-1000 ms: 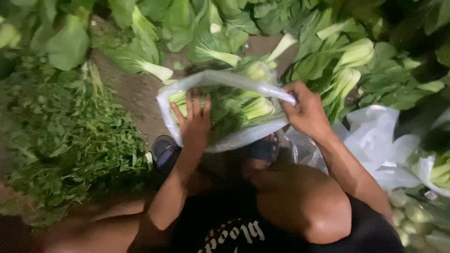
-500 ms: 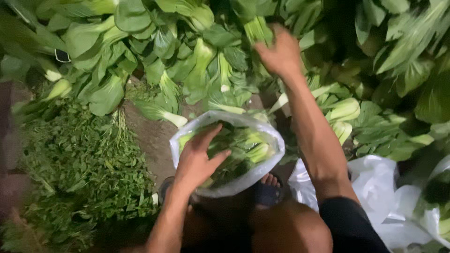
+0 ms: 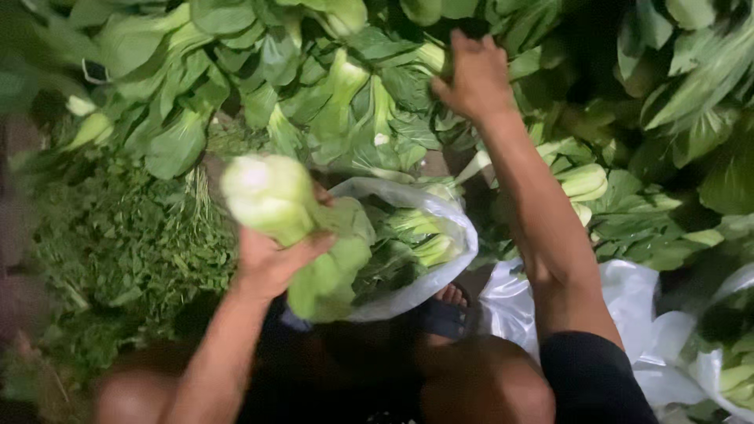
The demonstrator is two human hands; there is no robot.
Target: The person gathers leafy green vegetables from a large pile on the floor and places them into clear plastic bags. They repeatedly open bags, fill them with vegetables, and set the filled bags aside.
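A bok choy [image 3: 292,228] is gripped firmly in the left hand [image 3: 271,263], pale base up and leaves hanging, just at the 9 o'clock edge of the open plastic bag [image 3: 428,263]; the bagging step is judged to be in hand. The next move is judged to call for the head to be lowered leaves-first into the mouth, at 3 o'clock of the hand. At 1 o'clock, the right hand [image 3: 471,77] is closed around a stem in the bok choy pile [image 3: 314,94], the fingers partly hidden. One bag is counted in use, about three heads inside it; more white bags [image 3: 628,298] lie at 4 o'clock. One herb heap [image 3: 118,251] is seen at 9 o'clock.
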